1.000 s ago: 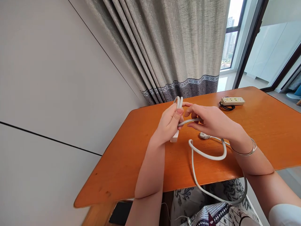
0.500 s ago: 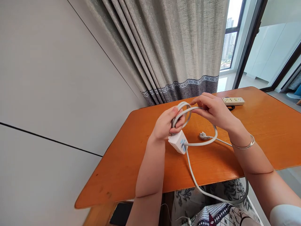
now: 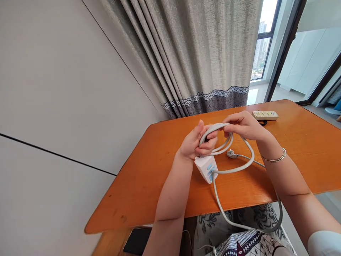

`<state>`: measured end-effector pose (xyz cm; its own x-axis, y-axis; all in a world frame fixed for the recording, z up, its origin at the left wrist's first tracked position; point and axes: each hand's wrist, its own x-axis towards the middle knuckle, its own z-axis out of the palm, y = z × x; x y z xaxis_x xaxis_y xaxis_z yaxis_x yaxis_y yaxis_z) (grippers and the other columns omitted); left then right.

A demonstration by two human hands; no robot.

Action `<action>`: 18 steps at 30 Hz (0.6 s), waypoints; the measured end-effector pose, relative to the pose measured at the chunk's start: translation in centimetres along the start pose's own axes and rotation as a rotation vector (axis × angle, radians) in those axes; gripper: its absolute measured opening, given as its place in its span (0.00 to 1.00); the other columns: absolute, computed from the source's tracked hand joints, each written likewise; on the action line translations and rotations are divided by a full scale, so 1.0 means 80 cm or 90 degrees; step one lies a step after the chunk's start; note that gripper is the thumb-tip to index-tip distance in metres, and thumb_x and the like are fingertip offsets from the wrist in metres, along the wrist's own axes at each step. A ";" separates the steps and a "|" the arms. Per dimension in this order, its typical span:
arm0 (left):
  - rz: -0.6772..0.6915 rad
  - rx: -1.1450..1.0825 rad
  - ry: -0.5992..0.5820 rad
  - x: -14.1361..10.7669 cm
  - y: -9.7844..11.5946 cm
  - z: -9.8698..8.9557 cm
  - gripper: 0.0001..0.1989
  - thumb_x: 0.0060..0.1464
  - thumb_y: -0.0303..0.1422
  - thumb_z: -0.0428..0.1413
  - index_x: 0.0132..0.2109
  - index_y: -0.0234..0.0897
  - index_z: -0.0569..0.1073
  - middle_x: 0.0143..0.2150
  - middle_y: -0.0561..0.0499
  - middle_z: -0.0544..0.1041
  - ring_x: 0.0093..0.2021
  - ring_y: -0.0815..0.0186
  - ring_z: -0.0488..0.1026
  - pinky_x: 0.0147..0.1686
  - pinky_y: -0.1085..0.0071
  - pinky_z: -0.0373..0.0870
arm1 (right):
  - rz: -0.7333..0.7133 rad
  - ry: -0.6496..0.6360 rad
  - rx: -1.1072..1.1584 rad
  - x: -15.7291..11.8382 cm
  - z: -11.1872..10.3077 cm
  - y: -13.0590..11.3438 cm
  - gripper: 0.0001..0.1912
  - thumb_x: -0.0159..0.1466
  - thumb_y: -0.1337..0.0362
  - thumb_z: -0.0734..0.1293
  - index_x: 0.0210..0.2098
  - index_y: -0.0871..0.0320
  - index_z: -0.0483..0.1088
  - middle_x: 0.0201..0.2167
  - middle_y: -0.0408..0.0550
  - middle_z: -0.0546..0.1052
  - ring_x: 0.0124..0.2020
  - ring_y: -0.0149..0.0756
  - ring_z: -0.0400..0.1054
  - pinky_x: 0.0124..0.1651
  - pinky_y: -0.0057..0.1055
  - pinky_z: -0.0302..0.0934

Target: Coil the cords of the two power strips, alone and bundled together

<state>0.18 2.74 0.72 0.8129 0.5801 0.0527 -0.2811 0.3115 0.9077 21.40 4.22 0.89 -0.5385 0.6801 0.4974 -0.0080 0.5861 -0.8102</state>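
My left hand (image 3: 189, 145) is closed around several loops of a white power cord (image 3: 238, 170), its thumb pointing up. Just below that hand is a white power strip (image 3: 205, 166) with light-blue marks on its end, tilted over the table; its far part is hidden by the hand. My right hand (image 3: 246, 126) pinches the top of the loops between thumb and fingers. A length of cord hangs past the table's front edge above my lap and comes back up near my right forearm. The cord's white plug (image 3: 231, 154) lies on the table.
A second, cream power strip (image 3: 265, 115) with a black cord lies at the far right of the orange wooden table (image 3: 144, 177). A grey wall panel (image 3: 66, 89) borders the left, and a curtain (image 3: 210, 53) hangs behind. Below the front edge lies a dark flat device (image 3: 137, 241).
Both hands have come slightly lower and to the right. My right hand has drawn the cord into another loop against the bundle in my left hand. The strip has shifted slightly right and down.
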 end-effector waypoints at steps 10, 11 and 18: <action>0.052 -0.111 0.109 0.002 -0.003 0.022 0.26 0.71 0.49 0.39 0.27 0.40 0.52 0.14 0.66 0.44 0.10 0.80 0.31 0.08 0.83 0.41 | 0.045 -0.117 0.216 0.003 -0.018 0.018 0.20 0.60 0.54 0.77 0.44 0.62 0.77 0.31 0.46 0.81 0.33 0.31 0.76 0.37 0.27 0.71; 0.075 -0.128 0.134 0.001 -0.001 0.023 0.26 0.71 0.50 0.37 0.27 0.40 0.51 0.14 0.66 0.43 0.10 0.80 0.29 0.08 0.83 0.40 | 0.050 -0.138 0.220 0.003 -0.020 0.020 0.21 0.60 0.56 0.77 0.48 0.62 0.77 0.35 0.48 0.82 0.36 0.32 0.77 0.40 0.28 0.72; 0.235 -0.133 0.251 -0.006 0.008 0.031 0.26 0.72 0.49 0.34 0.27 0.40 0.51 0.15 0.65 0.41 0.11 0.79 0.26 0.08 0.82 0.35 | 0.094 -0.249 0.268 0.006 -0.026 0.044 0.17 0.62 0.60 0.76 0.45 0.61 0.71 0.36 0.48 0.82 0.36 0.31 0.79 0.40 0.27 0.73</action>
<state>0.85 0.77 2.28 0.4019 0.9027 0.1540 -0.6371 0.1548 0.7551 22.85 7.51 -1.05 -0.8294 0.4815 0.2835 -0.1999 0.2181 -0.9552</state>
